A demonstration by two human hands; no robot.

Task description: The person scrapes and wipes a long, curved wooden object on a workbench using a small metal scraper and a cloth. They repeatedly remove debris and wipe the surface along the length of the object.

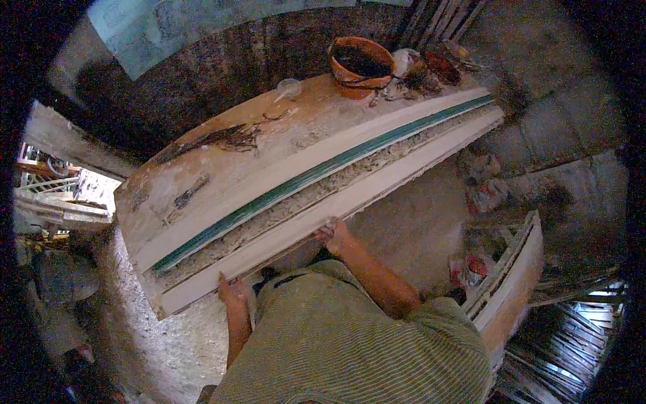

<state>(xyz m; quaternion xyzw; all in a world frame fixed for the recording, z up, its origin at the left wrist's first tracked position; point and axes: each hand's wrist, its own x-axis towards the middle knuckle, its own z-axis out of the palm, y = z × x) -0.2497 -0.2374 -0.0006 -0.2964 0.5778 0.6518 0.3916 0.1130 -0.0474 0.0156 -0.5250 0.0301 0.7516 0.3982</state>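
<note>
A long, pale, smooth board [289,239] lies along the near edge of the workbench [151,192]; I cannot tell whether it is wood or plaster. My left hand [233,289] grips its near edge toward the left end, thumb on top. Farther right, my right hand [334,236] is closed on the same edge near the board's middle, some fingertips hidden. Beyond the board runs a strip of rough, crumbly grey material [323,190]. Past that is a long green strip [316,175], with another pale board [269,178] along its far side.
At the back of the bench stands an orange bucket [358,91] with dark contents, beside a heap of fibres and rags [424,71]. A clear cup [289,87] and dark fibres [235,138] lie nearby. A long trough-like piece [515,279] stands at right.
</note>
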